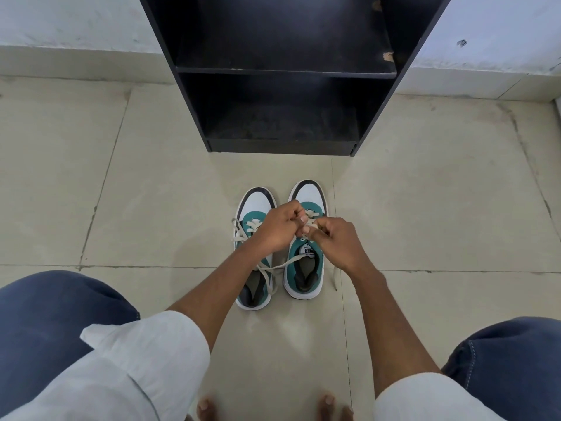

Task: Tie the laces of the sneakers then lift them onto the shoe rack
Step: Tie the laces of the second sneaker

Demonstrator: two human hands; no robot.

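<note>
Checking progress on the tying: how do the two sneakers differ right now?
Both hands, left hand and right hand, work the laces on the right sneaker; the left sneaker is untouched, its laces trailing loose. The right sneaker sits slightly nearer the rack. Both are teal-and-white, on the floor.

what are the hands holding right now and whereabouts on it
Both hands, left and right, pinch the right sneaker's lace over its eyelets.

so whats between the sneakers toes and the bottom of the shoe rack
Nothing: in the head view only bare floor tile lies between the sneakers and the shoe rack. Both hands, left hand and right hand, work the laces behind the toes.
</note>
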